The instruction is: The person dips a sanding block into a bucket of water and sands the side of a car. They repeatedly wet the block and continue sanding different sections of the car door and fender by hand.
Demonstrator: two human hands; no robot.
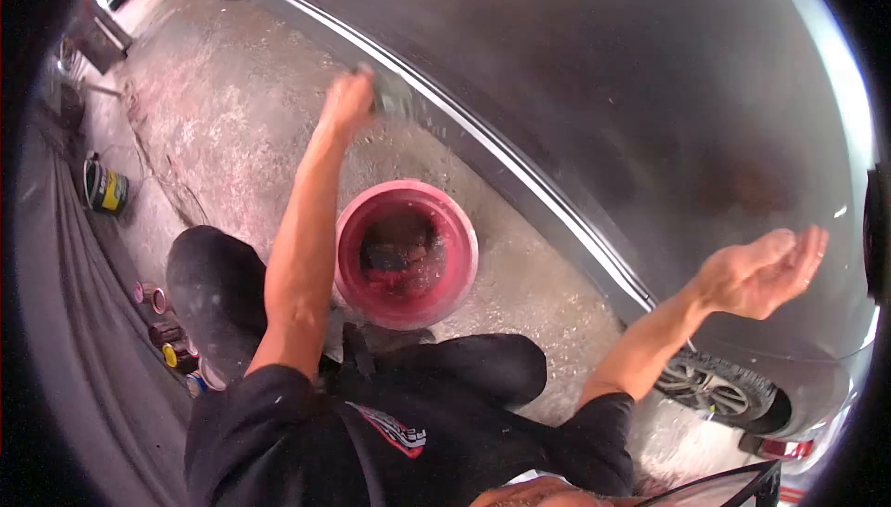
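Note:
My left hand [351, 100] is closed around a blurred grey-green thing [393, 98], perhaps a pad or cloth; its exact kind is smeared by motion. It is beside the lower edge of a grey car [575, 71], near the bright sill strip [483, 140]. My right hand [763, 272] is over the car's side towards the rear wheel, palm turned up, fingers stretched out and holding nothing. Between my arms a pink-red bucket [348, 252] stands on the floor, with dark liquid inside. Something dark shows in the liquid, but I cannot make it out.
Wet concrete floor [241, 71] lies under my bent knees. A black tub with a yellow label [109, 189] stands at left. Several small cans [172, 355] line the dark curtain [70, 321]. The car's rear wheel [710, 388] is at lower right.

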